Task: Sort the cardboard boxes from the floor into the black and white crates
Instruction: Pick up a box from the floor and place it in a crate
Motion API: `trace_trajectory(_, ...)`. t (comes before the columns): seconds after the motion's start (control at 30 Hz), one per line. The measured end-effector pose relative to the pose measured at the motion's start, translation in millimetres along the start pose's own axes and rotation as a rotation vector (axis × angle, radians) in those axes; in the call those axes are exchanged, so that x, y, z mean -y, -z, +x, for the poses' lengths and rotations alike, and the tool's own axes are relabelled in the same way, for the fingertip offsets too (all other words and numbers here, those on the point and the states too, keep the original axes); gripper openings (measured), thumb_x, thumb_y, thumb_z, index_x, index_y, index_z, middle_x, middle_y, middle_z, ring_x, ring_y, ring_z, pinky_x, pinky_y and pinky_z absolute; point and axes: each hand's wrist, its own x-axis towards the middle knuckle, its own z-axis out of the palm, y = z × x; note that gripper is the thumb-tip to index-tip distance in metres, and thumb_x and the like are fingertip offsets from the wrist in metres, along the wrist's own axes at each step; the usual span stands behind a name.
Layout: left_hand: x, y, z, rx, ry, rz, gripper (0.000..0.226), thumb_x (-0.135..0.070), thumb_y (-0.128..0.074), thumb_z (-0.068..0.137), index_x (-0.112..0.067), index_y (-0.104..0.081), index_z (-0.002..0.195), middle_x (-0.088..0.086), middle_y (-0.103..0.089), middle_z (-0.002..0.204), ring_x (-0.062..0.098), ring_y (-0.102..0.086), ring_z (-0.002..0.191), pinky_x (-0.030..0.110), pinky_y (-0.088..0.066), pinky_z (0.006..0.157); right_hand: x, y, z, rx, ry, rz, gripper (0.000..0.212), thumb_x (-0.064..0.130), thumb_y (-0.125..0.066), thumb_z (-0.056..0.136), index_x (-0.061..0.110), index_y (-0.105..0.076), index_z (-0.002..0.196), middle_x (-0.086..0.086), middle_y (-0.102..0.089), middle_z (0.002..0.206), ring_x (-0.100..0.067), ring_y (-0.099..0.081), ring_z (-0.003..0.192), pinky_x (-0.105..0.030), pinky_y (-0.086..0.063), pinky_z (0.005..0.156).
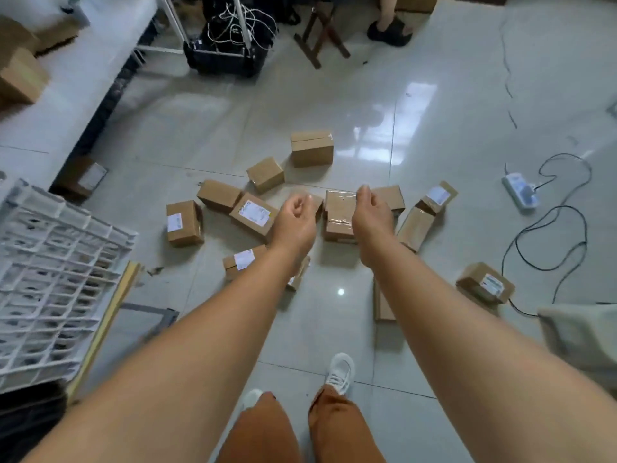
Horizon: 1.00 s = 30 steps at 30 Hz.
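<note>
Several brown cardboard boxes lie scattered on the glossy tiled floor, among them a taped box [312, 148] farthest away, a labelled box [184, 222] at the left and a taped box [339, 215] in the middle. Both my arms reach out over the pile. My left hand [295, 219] hovers with its fingers loosely curled and holds nothing. My right hand [372, 215] hangs beside the middle box, fingers drooping, also holding nothing. A white lattice crate [50, 279] stands at the left. A black crate edge [23, 416] shows at the bottom left.
A power strip [521, 190] with black cables lies at the right. Another labelled box [485, 284] sits near it. A black bin of cables [227, 55], a wooden stool [320, 31] and another person's foot [389, 33] are at the back. My feet stand below.
</note>
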Motion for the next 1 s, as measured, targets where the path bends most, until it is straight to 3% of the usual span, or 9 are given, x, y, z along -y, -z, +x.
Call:
trace_trajectory(0.07,7,-26,5,0.053,0.023,0.030,0.036,-0.036,-0.040,0.100,-0.013,-0.054,0.124,-0.001,-0.061,0.100,0.011,-0.053,0.085,0.018,-0.041,0.067,-13,20,19,-0.054,-0.053,0.022,0.035,0.041,-0.033,0.102,0.022,-0.054,0.121,0.008,-0.050,0.086,-0.011,-0.047,0.076,-0.025,-0.033,0.060)
trace_trajectory(0.13,15,-50,12,0.113,0.042,0.068,0.045,-0.036,-0.040,0.101,-0.007,-0.048,0.135,0.009,-0.059,0.127,0.019,-0.056,0.109,0.024,-0.042,0.086,-28,39,36,-0.100,-0.101,0.045,0.039,0.042,-0.032,0.102,0.022,-0.052,0.129,0.004,-0.050,0.099,-0.014,-0.047,0.085,-0.026,-0.036,0.071)
trace_trajectory(0.27,37,-98,35,0.253,0.043,0.154,0.048,-0.039,-0.041,0.100,-0.019,-0.039,0.143,-0.004,-0.050,0.135,0.014,-0.046,0.122,0.027,-0.038,0.094,-63,73,66,-0.200,-0.185,0.124,0.039,0.042,-0.032,0.102,0.023,-0.049,0.131,0.000,-0.050,0.109,-0.017,-0.043,0.097,-0.032,-0.035,0.085)
trace_trajectory(0.37,52,-135,53,0.333,0.062,0.212,0.058,-0.044,-0.042,0.098,-0.022,-0.025,0.150,0.002,-0.039,0.149,0.020,-0.038,0.134,0.030,-0.032,0.097,-92,97,87,-0.288,-0.265,0.199,0.041,0.042,-0.032,0.101,0.023,-0.046,0.134,-0.001,-0.048,0.110,-0.015,-0.041,0.092,-0.035,-0.036,0.088)
trace_trajectory(0.5,76,-183,76,0.455,0.037,0.299,0.058,-0.044,-0.039,0.099,-0.023,-0.024,0.151,0.003,-0.036,0.151,0.023,-0.036,0.136,0.036,-0.032,0.105,-142,120,116,-0.379,-0.321,0.235,0.045,0.044,-0.030,0.101,0.021,-0.043,0.138,-0.003,-0.052,0.126,-0.015,-0.041,0.093,-0.035,-0.036,0.085)
trace_trajectory(0.67,124,-235,100,0.616,-0.018,0.402,0.053,-0.041,-0.038,0.101,-0.024,-0.028,0.150,0.001,-0.038,0.150,0.020,-0.038,0.135,0.029,-0.030,0.094,-217,133,149,-0.442,-0.391,0.232,0.049,0.042,-0.029,0.102,0.019,-0.036,0.144,-0.004,-0.050,0.124,-0.015,-0.041,0.089,-0.032,-0.034,0.079)
trace_trajectory(0.77,162,-264,114,0.676,-0.040,0.460,0.054,-0.041,-0.037,0.101,-0.023,-0.025,0.151,0.003,-0.035,0.152,0.021,-0.036,0.137,0.029,-0.030,0.095,-266,132,170,-0.454,-0.428,0.235,0.051,0.043,-0.030,0.101,0.018,-0.034,0.146,-0.007,-0.048,0.137,-0.019,-0.044,0.101,-0.033,-0.035,0.082)
trace_trajectory(0.87,204,-292,133,0.717,-0.057,0.528,0.056,-0.044,-0.037,0.100,-0.025,-0.023,0.151,0.003,-0.031,0.155,0.022,-0.034,0.139,0.036,-0.030,0.108,-315,130,194,-0.473,-0.465,0.233,0.053,0.044,-0.031,0.100,0.019,-0.032,0.147,-0.008,-0.046,0.142,-0.026,-0.046,0.121,-0.036,-0.036,0.090)
trace_trajectory(1.0,260,-323,164,0.737,-0.093,0.620,0.057,-0.046,-0.038,0.099,-0.027,-0.024,0.151,0.001,-0.029,0.156,0.021,-0.031,0.141,0.043,-0.027,0.115,-377,125,229,-0.470,-0.497,0.254,0.053,0.042,-0.030,0.101,0.025,-0.024,0.151,-0.007,-0.040,0.147,-0.028,-0.042,0.128,-0.038,-0.036,0.092)
